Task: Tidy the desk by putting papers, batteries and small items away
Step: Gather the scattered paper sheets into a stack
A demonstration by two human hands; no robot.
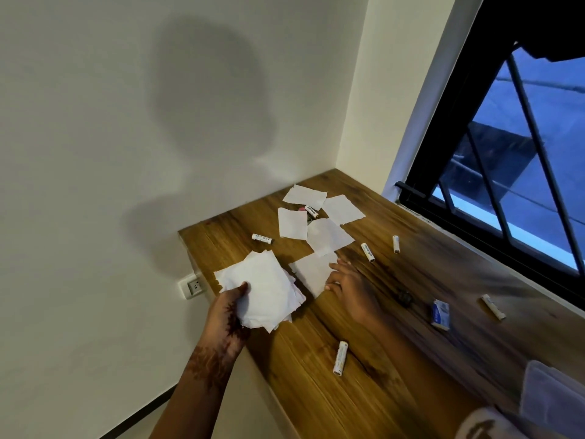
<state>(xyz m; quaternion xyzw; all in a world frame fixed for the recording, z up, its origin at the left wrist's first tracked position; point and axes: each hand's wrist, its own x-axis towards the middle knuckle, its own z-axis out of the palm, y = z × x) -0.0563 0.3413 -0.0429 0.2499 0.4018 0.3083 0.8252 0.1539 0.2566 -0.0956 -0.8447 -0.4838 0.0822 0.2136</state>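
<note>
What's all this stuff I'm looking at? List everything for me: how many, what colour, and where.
desk: one, brown wood, in the room corner
loose paper sheets: five, white, far end of the desk
paper stack: one, white, over the desk's left edge
batteries: six visible, white, scattered over the desk
small box: one, blue and white, desk's right side
dark item: one, too blurred to identify, near the box
clear container: one, bottom right
wall socket: one, white, left of the desk
window: one, black frame, right
left hand: grips the paper stack
right hand: touches the nearest loose sheet
</note>
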